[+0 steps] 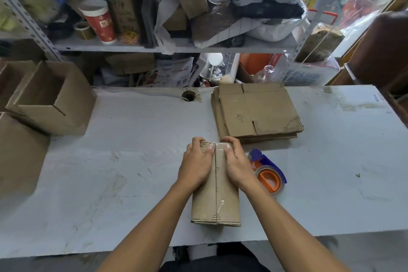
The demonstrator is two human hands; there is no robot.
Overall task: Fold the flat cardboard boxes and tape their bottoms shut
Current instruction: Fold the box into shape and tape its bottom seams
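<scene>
Box (216, 185) lay bottom-up at near centre of tabletop (110, 172). Left hand (195, 166) and right hand (237, 165) lay flat on flaps, fingers curled over far edge, likely pressing tape (217, 183) onto seam. Dispenser (268, 172) parked just right; flat boxes (256, 112) stacked beyond.

the box (217, 192) under both hands stands near the front edge of the table (123, 165). just right of it lies the tape dispenser (268, 172), close by the right hand (235, 162), so that side is tight. behind it the stack of flat boxes (256, 110) blocks the far right. left of the left hand (196, 165) bare tabletop runs to the folded boxes (50, 97) at the left edge.
</scene>
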